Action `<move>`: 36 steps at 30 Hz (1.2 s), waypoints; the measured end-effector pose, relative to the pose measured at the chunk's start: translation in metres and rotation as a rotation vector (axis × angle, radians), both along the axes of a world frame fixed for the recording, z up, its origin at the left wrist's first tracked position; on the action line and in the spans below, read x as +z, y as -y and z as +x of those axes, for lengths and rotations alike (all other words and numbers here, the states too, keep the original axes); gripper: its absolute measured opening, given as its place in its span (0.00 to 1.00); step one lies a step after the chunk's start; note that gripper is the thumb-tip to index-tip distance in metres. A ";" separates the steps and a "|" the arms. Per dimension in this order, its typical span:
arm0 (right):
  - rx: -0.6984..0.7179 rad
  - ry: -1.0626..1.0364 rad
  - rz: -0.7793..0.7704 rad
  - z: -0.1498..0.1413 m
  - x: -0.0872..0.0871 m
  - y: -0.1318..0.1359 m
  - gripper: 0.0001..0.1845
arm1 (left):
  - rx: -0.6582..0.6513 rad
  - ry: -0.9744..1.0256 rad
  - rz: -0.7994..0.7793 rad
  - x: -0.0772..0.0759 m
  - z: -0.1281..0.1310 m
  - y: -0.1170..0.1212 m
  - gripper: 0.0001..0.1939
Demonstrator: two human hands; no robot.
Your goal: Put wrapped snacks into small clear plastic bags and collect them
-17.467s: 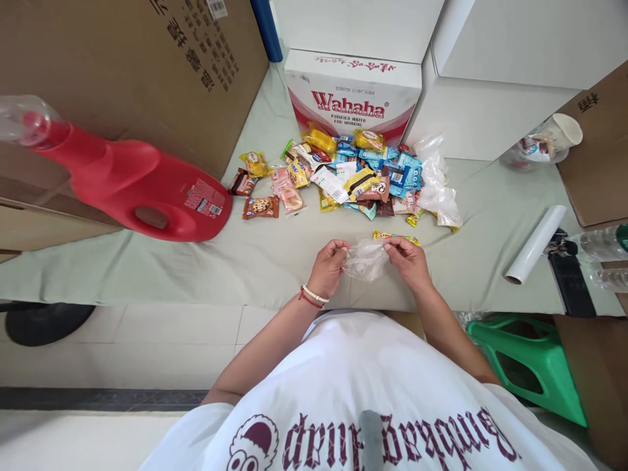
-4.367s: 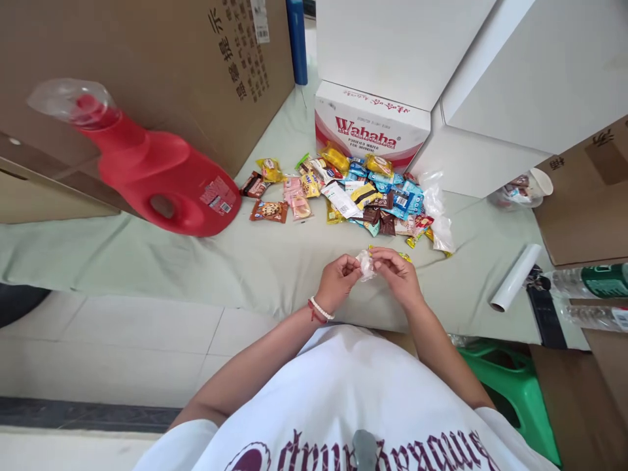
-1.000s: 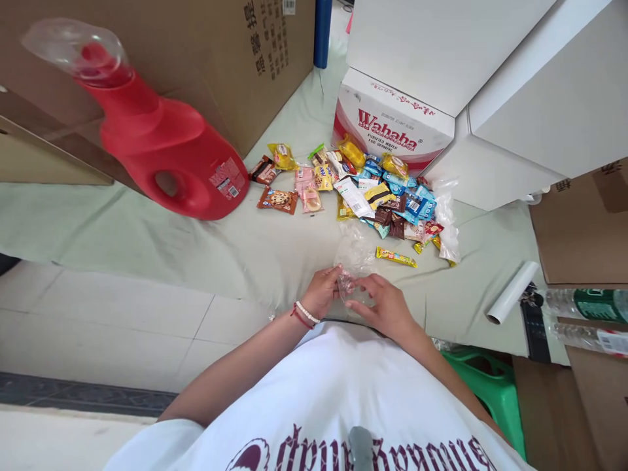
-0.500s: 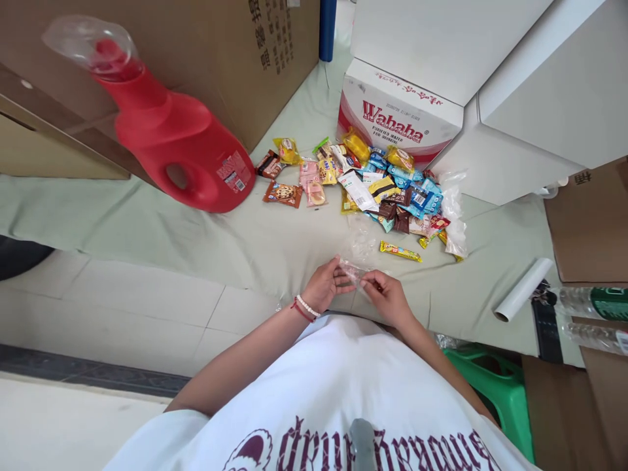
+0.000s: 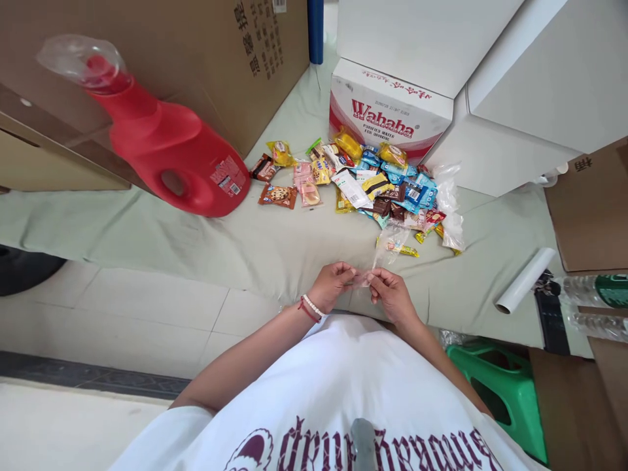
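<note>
Close in front of my shirt, my left hand (image 5: 335, 285) and my right hand (image 5: 390, 292) both pinch a thin clear plastic bag (image 5: 387, 243). The bag trails away from my fingers over a yellow snack stick (image 5: 403, 250), partly covering it. Beyond lies a heap of wrapped snacks (image 5: 375, 186), in blue, yellow, brown and white packets. To the heap's left are a brown cookie packet (image 5: 277, 195) and a pink packet (image 5: 309, 191). A crumpled clear bag (image 5: 449, 209) rests against the heap's right side.
A large red jug (image 5: 181, 157) stands at the left before a brown carton (image 5: 206, 72). Behind the snacks is a Wahaha box (image 5: 387, 108). A white roll (image 5: 526, 280) and plastic bottles (image 5: 589, 291) lie at the right, with a green stool (image 5: 510, 392) below.
My left fingers have closed from a more spread pose into a pinch. The clear bag now stretches farther out to the right, over the yellow snack stick. The view has shifted slightly.
</note>
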State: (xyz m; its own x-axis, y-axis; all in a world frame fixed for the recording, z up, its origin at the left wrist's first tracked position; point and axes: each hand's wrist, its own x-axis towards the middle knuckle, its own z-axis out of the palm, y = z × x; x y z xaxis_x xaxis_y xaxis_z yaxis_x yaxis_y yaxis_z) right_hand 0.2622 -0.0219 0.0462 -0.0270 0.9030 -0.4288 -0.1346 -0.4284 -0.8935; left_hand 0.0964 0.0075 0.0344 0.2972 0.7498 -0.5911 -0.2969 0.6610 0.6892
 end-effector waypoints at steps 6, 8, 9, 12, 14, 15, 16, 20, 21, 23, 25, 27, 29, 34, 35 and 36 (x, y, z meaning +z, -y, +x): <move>-0.025 -0.015 -0.001 0.002 0.000 0.001 0.19 | -0.071 -0.066 0.200 0.007 0.007 0.006 0.25; -0.022 -0.025 0.001 0.002 0.002 0.001 0.20 | -0.117 -0.208 0.348 0.006 0.009 0.007 0.18; -0.023 -0.030 0.000 0.003 0.004 0.001 0.20 | -0.125 -0.274 0.406 0.004 0.010 0.007 0.15; -0.050 -0.015 0.002 0.006 0.008 0.002 0.24 | -0.092 -0.383 0.509 0.003 0.012 0.007 0.09; -0.060 0.019 0.011 0.010 0.010 0.002 0.25 | -0.066 -0.405 0.549 0.004 0.011 0.008 0.07; -0.059 0.039 0.020 0.012 0.009 0.002 0.23 | -0.065 -0.409 0.563 0.006 0.011 0.009 0.06; -0.053 0.057 0.029 0.013 0.009 0.002 0.22 | -0.075 -0.408 0.578 0.008 0.010 0.011 0.06; 0.054 0.028 0.008 0.019 0.003 0.004 0.15 | -0.205 -0.360 0.682 0.011 0.003 0.016 0.04; 0.087 0.008 -0.006 0.020 0.001 0.006 0.14 | -0.224 -0.338 0.675 0.010 0.002 0.015 0.04; 0.134 -0.014 -0.021 0.023 -0.004 0.010 0.12 | -0.207 -0.310 0.587 0.006 0.003 0.006 0.12; 0.157 -0.009 -0.017 0.024 -0.009 0.016 0.10 | -0.147 -0.355 0.502 0.002 0.009 -0.011 0.16; 0.183 0.009 -0.005 0.025 -0.015 0.022 0.08 | -0.121 -0.460 0.493 -0.001 0.022 -0.033 0.14; 0.203 0.038 0.006 0.026 -0.020 0.026 0.06 | -0.172 -0.565 0.530 -0.002 0.041 -0.052 0.13; 0.263 0.129 0.066 0.030 -0.030 0.032 0.03 | -0.224 -0.678 0.620 -0.002 0.086 -0.076 0.24; 0.276 0.156 0.085 0.031 -0.031 0.033 0.02 | -0.193 -0.632 0.576 -0.005 0.092 -0.078 0.24; 0.284 0.186 0.100 0.033 -0.033 0.034 0.01 | -0.167 -0.569 0.519 -0.008 0.095 -0.080 0.22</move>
State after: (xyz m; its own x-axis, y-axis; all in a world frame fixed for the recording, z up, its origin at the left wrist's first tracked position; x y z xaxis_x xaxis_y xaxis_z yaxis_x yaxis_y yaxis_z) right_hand 0.2955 -0.0556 0.0135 -0.2133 0.9081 -0.3603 0.1461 -0.3349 -0.9308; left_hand 0.1912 0.0873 0.0266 0.1866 0.9438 -0.2730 0.2692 0.2181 0.9381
